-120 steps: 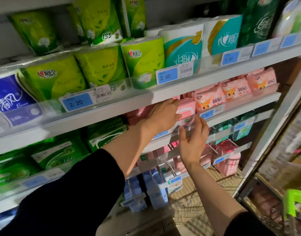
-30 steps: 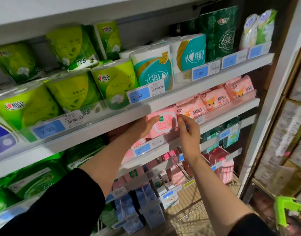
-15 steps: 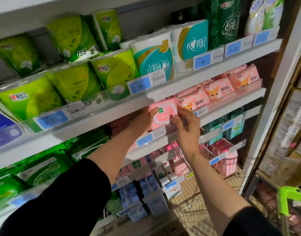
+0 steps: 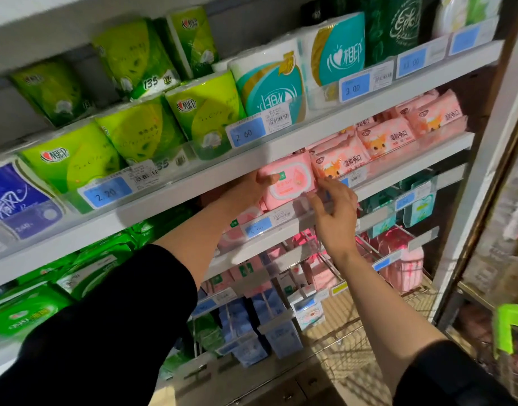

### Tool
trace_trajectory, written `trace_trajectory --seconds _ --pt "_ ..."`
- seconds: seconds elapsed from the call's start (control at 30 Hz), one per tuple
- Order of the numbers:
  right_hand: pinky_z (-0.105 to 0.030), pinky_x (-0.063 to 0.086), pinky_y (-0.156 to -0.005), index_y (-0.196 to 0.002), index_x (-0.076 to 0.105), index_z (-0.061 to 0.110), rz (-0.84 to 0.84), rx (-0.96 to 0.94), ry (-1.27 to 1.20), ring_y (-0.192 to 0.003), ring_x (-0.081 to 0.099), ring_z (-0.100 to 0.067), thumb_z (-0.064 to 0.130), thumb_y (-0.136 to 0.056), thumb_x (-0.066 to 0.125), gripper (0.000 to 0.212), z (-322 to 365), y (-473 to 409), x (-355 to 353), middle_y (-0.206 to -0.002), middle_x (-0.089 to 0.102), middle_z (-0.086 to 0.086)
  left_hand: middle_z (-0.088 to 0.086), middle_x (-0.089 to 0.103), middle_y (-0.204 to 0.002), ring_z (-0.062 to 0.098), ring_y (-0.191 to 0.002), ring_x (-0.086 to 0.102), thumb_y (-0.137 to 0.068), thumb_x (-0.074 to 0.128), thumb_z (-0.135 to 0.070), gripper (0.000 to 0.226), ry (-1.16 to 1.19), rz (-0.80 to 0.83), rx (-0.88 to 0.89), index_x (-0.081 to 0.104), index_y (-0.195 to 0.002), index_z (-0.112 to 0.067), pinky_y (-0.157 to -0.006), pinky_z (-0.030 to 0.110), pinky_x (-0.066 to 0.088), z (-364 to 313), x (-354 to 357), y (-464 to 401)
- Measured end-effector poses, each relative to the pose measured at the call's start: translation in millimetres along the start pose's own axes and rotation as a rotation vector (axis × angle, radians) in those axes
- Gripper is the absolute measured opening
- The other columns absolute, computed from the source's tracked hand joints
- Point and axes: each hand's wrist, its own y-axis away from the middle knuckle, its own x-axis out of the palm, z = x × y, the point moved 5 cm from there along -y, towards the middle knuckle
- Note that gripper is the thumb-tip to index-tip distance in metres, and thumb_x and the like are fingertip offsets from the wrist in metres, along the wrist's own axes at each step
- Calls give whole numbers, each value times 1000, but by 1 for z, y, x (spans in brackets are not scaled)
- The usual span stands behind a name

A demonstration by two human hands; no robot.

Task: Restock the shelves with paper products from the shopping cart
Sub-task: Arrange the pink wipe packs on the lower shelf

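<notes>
Both hands had shifted: the left hand (image 4: 249,187) now gripped the pink wipes pack (image 4: 287,183) at mid-frame on the second shelf (image 4: 427,155), thumb across its face. Right hand (image 4: 335,212) fingers (image 4: 316,197) pinched its lower corner, seating it beside the fox-print packs (image 4: 339,164); placement looked nearly done.

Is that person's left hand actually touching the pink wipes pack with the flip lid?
Touching. The head view shows the left hand cupping the pink wipes pack from its left end, with the thumb lying across the pack's front.
</notes>
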Motion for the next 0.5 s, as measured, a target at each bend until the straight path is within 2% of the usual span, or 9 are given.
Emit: trace_trajectory --seconds 0.07,0.1,0.13,0.2,0.23,0.37,0.43,0.47,0.5 --pt "-34 28 -111 -131 58 17 7 4 2 -132 35 -19 31 -91 57 43 1 -1 -1 -136 53 -2 1 56 -128 16 -119 51 -96 57 -29 42 15 -63 -18 50 -132 -9 -99 18 36 6 2 -4" --pt "-33 28 -110 -132 58 17 8 4 -1 -132 35 -18 32 -91 57 43 2 0 -2 -136 52 -1 3 57 -127 19 -120 51 -96 57 -30 42 -3 -75 -8 51 -131 -9 -101 22 36 7 3 -5" --pt "-33 28 -110 -131 58 17 8 6 -4 -131 35 -17 32 -91 58 43 2 0 -3 -135 52 0 3 57 -122 19 -115 52 -95 58 -27 39 -22 -59 6 51 -129 -9 -95 18 38 7 5 -6" --pt "-34 30 -110 -131 59 17 4 5 -7 -130 35 -17 30 -92 59 41 2 0 -3 -132 51 2 -2 55 -112 13 -103 51 -93 63 -19 39 -87 9 37 53 -129 -10 -70 5 37 4 7 -5" --pt "-35 30 -110 -130 59 17 1 4 -7 -130 35 -17 29 -92 60 40 2 0 -2 -131 51 3 -3 53 -112 10 -101 50 -91 65 -16 41 -114 32 62 53 -130 -10 -62 1 35 3 7 -6" --pt "-33 28 -110 -129 61 17 -13 13 21 -131 32 -17 30 -93 62 38 4 0 2 -133 52 2 -1 56 -117 6 -91 49 -88 67 -13 43 -146 62 109 54 -129 -13 -59 -4 35 9 4 -6" --pt "-31 27 -109 -128 62 16 -17 13 22 -131 31 -17 31 -92 63 39 4 0 3 -133 52 3 -4 56 -112 4 -87 50 -88 68 -14 42 -169 52 133 56 -129 -14 -62 -3 36 7 3 -2" --pt "-31 27 -109 -128 62 16 -20 12 27 -131 30 -16 31 -92 63 39 4 -1 3 -133 51 3 -5 57 -114 4 -90 52 -88 68 -19 44 -212 66 143 55 -130 -17 -69 -2 37 7 4 -1" --pt "-31 27 -108 -128 62 16 -24 7 34 -132 30 -16 31 -92 63 39 3 -1 3 -134 52 3 -6 56 -121 6 -99 53 -88 69 -29 47 -228 66 166 53 -132 -22 -83 3 39 7 4 -2"
